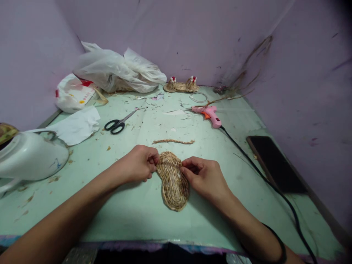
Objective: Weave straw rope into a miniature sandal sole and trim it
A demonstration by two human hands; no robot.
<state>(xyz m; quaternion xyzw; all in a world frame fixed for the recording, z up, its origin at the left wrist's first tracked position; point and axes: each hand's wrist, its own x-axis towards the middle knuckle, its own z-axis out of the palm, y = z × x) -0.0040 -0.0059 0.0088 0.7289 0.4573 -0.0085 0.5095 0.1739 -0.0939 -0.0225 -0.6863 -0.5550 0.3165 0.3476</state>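
A woven straw shoe sole (175, 183) lies on the green table in front of me, its wider end pointing away. At its upper left edge, my left hand (141, 163) is closed, with fingertips pinching the rim. My right hand (205, 178) pinches the opposite edge between thumb and forefinger. Just beyond the sole lies a short braided straw cord (173, 141), touched by neither hand.
Scissors (118, 124) lie left of centre. A pink glue gun (209, 114) trails a black cable down the right side, beside a phone (276, 163). A white pitcher (33, 156) stands left; plastic bags (121, 69) and a decorated straw sandal (181, 87) are behind.
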